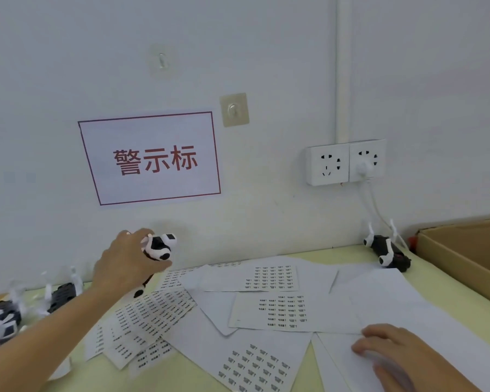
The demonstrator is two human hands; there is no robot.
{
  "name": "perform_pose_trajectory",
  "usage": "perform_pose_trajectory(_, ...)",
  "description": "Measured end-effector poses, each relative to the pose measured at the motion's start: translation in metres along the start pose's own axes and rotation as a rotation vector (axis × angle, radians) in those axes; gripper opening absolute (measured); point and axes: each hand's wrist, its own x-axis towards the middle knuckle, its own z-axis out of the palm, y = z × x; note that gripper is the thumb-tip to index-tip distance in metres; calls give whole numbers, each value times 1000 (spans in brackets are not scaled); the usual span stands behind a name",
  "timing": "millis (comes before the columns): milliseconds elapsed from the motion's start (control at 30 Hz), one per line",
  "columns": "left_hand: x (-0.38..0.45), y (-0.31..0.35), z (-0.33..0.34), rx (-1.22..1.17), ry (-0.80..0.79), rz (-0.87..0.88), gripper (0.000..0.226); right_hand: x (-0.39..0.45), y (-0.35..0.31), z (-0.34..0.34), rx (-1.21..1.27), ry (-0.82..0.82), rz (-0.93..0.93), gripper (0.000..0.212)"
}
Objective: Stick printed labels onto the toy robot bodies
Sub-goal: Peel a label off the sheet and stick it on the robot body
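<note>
The left hand point(130, 258) is lifted off the table point(323, 251) with its fingers curled round a toy robot body point(160, 247), a glossy black-and-white plastic piece of rounded lobes; a small dark rectangular patch sits on the white lobe farthest from the fingers. Its lower end pokes out below the palm, over the label sheets point(269, 309).

Those sheets are thin white paper, overlapping loosely, each carrying a grid of small black printed labels too fine to read. The right hand point(391, 352) lies on a plain sheet at the near edge, fingers bent over something pale beneath them; whether it holds that thing I cannot tell, since it is blurred.

Well beyond the right fingers, by the wall, another toy robot point(386, 251) lies on its side, black with white limbs. More toy robots point(26, 309), blurred and cut by the frame edge, sit left of the left forearm. A corrugated cardboard box point(464, 256) stands at the far right.

On the wall, a red-bordered sign point(150, 158) reads "警示标"; a double socket point(345, 162) has one white plug in.
</note>
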Motion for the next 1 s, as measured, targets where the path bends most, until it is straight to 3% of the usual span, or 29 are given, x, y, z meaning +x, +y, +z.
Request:
perform_pose_trajectory(67, -3, 23, -9, -259, -17, -122, 56, 1, 0, -2, -27, -13, -29, 43)
perform_pose_trajectory(133, -10, 44, -10, -540, -137, -197, 49, 2, -1, -4, -36, -15, -73, 40)
perform_pose_trajectory(233, -30, 73, 0, -907, -315, -219, 44, 3, -3, -2, -115, 56, -69, 78)
perform_pose_trajectory(300, -45, 92, 10, -1258, -376, -237, 41, 3, -5, -3, -96, 51, -55, 82)
perform_pose_trajectory(367, -57, 107, 22, -1558, -370, -281, 45, 3, -4, -3, -104, 48, -58, 77)
perform_pose_trajectory(467, -75, 120, 46, -1793, -324, -395, 61, 4, -4, -5, -90, 66, -73, 72)
perform_pose_trajectory(567, -87, 123, 63, -1898, -317, -504, 67, 6, -5, -7, -107, 37, -64, 79)
perform_pose_trajectory(667, -90, 120, 73, -1860, -309, -581, 68, 2, -1, -5, -5, 11, -81, 48)
perform_pose_trajectory(733, -89, 114, 78, -1837, -291, -606, 69, 2, -1, -4, -26, -19, -63, 52)
perform_pose_trajectory(800, -87, 106, 80, -1802, -260, -587, 65, 4, -4, -14, -21, -84, -56, 11)
perform_pose_trajectory(867, -84, 98, 79, -1762, -242, -558, 62, 3, -5, -10, -30, -176, -39, 33)
perform_pose_trajectory(933, -81, 90, 78, -1737, -231, -561, 56, 1, -4, -11, -16, -186, 2, 38)
perform_pose_trajectory(1000, -80, 81, 75, -1707, -225, -561, 50, 2, -4, -18, 8, -105, -43, 12)
